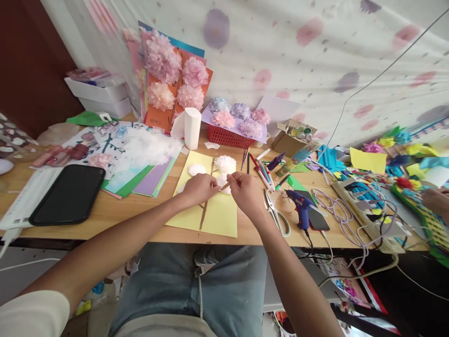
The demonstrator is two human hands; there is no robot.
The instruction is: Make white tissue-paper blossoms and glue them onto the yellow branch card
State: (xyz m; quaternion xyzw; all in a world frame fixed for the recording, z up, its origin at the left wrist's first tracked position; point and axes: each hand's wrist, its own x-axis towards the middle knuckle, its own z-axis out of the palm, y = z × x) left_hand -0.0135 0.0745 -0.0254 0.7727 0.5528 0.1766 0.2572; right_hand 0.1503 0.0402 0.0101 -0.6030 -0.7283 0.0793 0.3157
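My left hand (200,189) and my right hand (246,193) are close together above a yellow sheet of paper (220,220). A small thin brown piece (224,186), perhaps paper, shows between the fingertips. My right fingers pinch it; those of my left hand are closed at its other end, where the grip is partly hidden. On the sheet runs a brown stem (203,216) with short branches. White fluffy puffs lie on the paper: one round puff (225,164) behind my hands, and a flatter one (197,170) at the left. Another puff is partly covered by my hands.
Scissors (277,213), a blue glue gun (300,206) and several markers (261,173) lie on the right, near tangled cables and a power strip (368,220). A black tablet (68,194) and cotton (147,145) are leftward. Behind stands a red basket (231,135). Another person's hand (435,200) shows far right.
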